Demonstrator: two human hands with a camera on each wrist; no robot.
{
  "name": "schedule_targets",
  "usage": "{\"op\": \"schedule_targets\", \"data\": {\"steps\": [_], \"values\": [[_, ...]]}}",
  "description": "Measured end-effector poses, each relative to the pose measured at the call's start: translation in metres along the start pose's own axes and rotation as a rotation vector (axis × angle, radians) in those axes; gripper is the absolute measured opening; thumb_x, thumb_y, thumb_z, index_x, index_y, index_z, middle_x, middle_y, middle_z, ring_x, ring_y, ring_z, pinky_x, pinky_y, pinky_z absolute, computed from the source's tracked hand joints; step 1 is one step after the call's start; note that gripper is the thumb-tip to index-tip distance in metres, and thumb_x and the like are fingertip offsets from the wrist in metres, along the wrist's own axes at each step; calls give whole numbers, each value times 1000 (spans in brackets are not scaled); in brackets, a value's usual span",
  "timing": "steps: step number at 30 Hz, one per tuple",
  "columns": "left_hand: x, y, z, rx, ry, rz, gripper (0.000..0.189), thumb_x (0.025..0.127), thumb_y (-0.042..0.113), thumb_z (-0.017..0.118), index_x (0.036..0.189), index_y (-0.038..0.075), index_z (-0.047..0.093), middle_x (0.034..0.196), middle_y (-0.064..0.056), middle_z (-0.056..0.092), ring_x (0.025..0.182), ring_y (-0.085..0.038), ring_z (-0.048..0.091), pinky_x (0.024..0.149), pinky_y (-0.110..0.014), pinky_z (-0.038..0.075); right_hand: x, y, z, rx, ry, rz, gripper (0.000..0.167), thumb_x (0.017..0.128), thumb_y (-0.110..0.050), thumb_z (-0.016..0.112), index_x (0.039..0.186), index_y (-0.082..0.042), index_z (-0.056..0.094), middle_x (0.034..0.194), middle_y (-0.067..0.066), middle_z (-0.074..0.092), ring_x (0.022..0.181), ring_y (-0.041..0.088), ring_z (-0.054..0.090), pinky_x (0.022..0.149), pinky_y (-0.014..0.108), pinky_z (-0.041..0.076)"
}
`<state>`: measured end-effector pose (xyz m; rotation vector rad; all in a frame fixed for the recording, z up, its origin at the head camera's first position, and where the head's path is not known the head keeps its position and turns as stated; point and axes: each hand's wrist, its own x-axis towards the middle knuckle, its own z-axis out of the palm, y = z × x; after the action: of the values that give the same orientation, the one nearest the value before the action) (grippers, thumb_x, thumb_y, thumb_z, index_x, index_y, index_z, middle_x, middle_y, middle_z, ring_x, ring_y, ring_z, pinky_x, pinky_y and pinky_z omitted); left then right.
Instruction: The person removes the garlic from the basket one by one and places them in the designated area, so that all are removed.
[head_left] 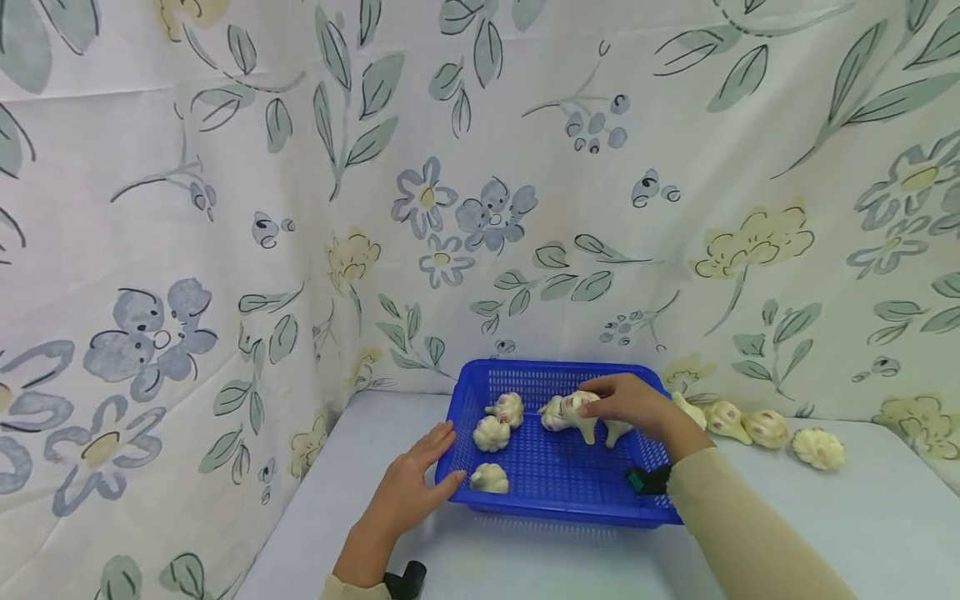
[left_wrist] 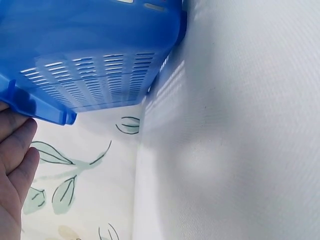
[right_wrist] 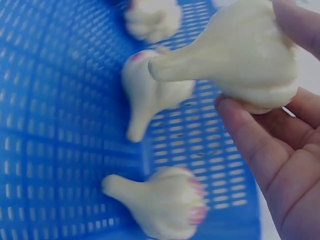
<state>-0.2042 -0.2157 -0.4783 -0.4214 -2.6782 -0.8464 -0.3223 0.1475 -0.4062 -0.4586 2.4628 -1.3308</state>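
My right hand (head_left: pixel 636 406) holds a garlic bulb (right_wrist: pixel 250 57) between thumb and fingers, above the inside of a blue plastic basket (head_left: pixel 555 506). In the right wrist view the bulb's thick stem points left. Below it in the basket lie another garlic bulb (right_wrist: pixel 152 85) and a bulb with pinkish marks (right_wrist: pixel 172 202). My left hand (head_left: pixel 411 482) rests at the basket's left rim, fingers extended and fingertips right at the edge. Toward that side sit more garlic bulbs (head_left: pixel 492 433), one of them a bulb (head_left: pixel 489 478) in the front left corner.
On the white table (head_left: pixel 757 533), several garlic bulbs (head_left: pixel 767 429) lie in a row right of the basket. A floral cloth (head_left: pixel 525 317) hangs behind the table and along its left side. Each wrist bears a small black device (head_left: pixel 406 580).
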Motion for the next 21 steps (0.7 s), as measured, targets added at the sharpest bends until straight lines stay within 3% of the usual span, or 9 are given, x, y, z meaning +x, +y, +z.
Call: {"op": "schedule_targets", "data": {"steps": [6,8,12,14,18,21], "values": [[-1,0,-1,-18,12,5,64,89,47,68,142,15,54,153,6,43,142,-21,42,110,-51,42,-17,-4,-19,112,25,-23,70,88,-40,72,145,-5,48,141,18,54,126,32,54,106,52,46],[-1,0,-2,-25,16,6,63,89,46,68,142,14,55,153,5,44,141,-21,42,110,-51,42,-24,-3,-28,150,22,-40,71,90,-38,70,147,-3,44,144,19,50,131,35,49,111,56,39],[-1,-1,-3,-31,21,8,63,89,45,69,141,13,55,153,5,44,141,-22,42,110,-50,42,-41,4,-44,196,43,-82,66,94,-34,65,148,-3,42,143,15,53,131,26,51,114,60,32],[0,-1,-3,-38,20,12,64,88,44,69,141,12,55,153,5,43,141,-22,42,110,-49,41,-50,12,-52,231,64,-112,60,97,-30,62,147,-3,43,138,7,58,126,16,55,113,50,39],[0,-2,-3,-38,23,19,64,88,43,70,141,11,55,153,4,43,141,-22,42,110,-49,41,-66,32,-67,400,82,-203,42,102,-14,53,142,-5,49,125,-8,64,113,3,62,98,23,51],[0,-3,-3,-32,27,13,63,89,43,69,142,12,55,153,5,44,141,-22,43,110,-49,42,-77,50,-77,584,63,-281,36,103,-4,45,137,-11,55,124,-9,65,111,3,64,93,18,52]]}}
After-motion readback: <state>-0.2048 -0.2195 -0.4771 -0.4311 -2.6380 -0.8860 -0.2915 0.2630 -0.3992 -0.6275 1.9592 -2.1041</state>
